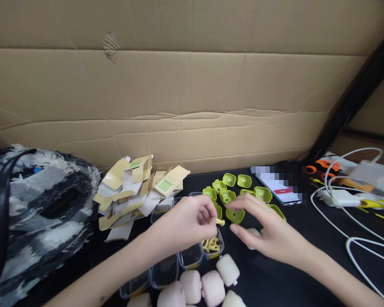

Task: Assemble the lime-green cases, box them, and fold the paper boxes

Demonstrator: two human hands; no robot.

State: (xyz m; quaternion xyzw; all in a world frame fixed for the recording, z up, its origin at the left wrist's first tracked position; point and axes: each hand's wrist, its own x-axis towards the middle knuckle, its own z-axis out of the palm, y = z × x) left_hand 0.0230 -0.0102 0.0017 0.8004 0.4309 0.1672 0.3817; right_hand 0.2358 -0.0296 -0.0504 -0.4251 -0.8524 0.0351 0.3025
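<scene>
left hand (pixel 200 218) pinching a small yellow piece (pixel 221 222) near a clear tub (pixel 222 244), right hand (pixel 264 224) spread beside green cups (pixel 236 216)

Holds the bare left forearm (pixel 124 260) slanting up from the lower left, and curls the fingers of the left hand (pixel 192 215) into a pinch with the thumb. Slants the bare right forearm (pixel 336 275) up from the lower right, and holds the right hand (pixel 270 226) opposite, with a wide gap between thumb and index finger
</scene>
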